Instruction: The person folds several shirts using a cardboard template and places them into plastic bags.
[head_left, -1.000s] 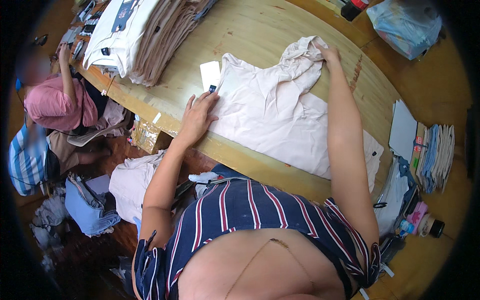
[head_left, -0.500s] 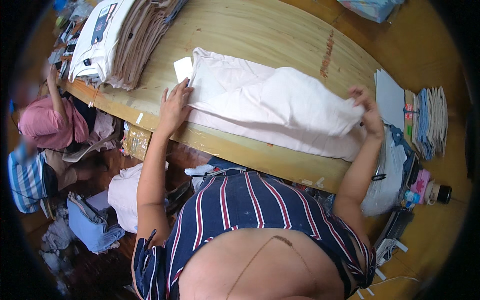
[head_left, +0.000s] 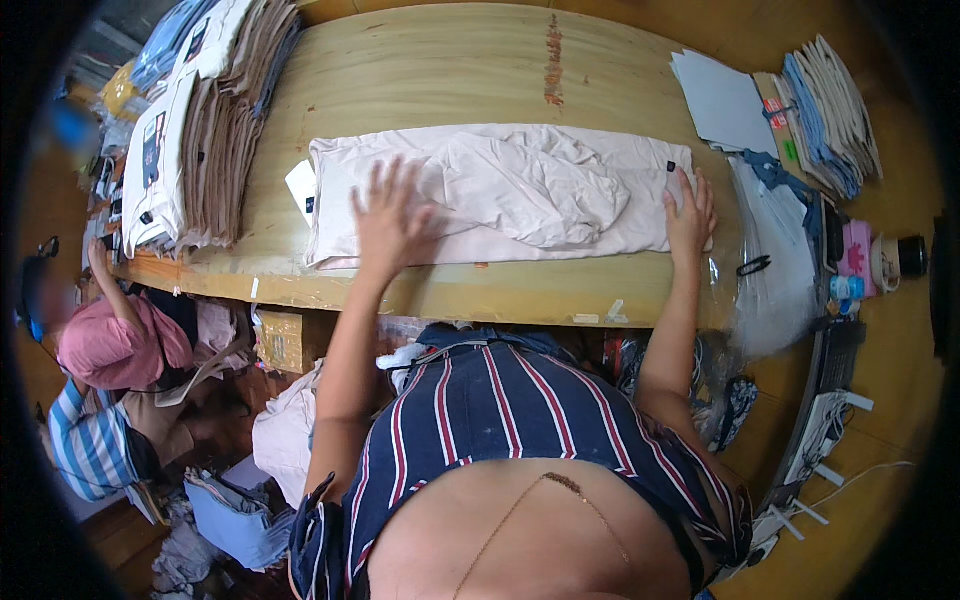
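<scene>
A pale pink garment [head_left: 480, 190] lies folded lengthwise into a long strip across the wooden table, its middle still creased and puffed up. A white card [head_left: 301, 188] pokes out from under its left end. Over the left part of the garment is my left hand [head_left: 392, 215], fingers spread and slightly blurred; whether it touches the cloth I cannot tell. My right hand [head_left: 689, 212] rests on the right end with its fingers stretched out, beside a small dark tag [head_left: 671, 167].
Stacks of folded garments [head_left: 185, 150] with tags stand at the table's left. White sheets [head_left: 722, 100], more folded clothes [head_left: 830, 110] and clear plastic bags [head_left: 765, 260] lie at the right. Two people [head_left: 125, 340] sit at the lower left near blue folded cloth [head_left: 235, 515].
My right hand has let go of the lifted fabric, which now lies down flatter. My left hand has moved from the left end onto or over the garment. The view has shifted.
</scene>
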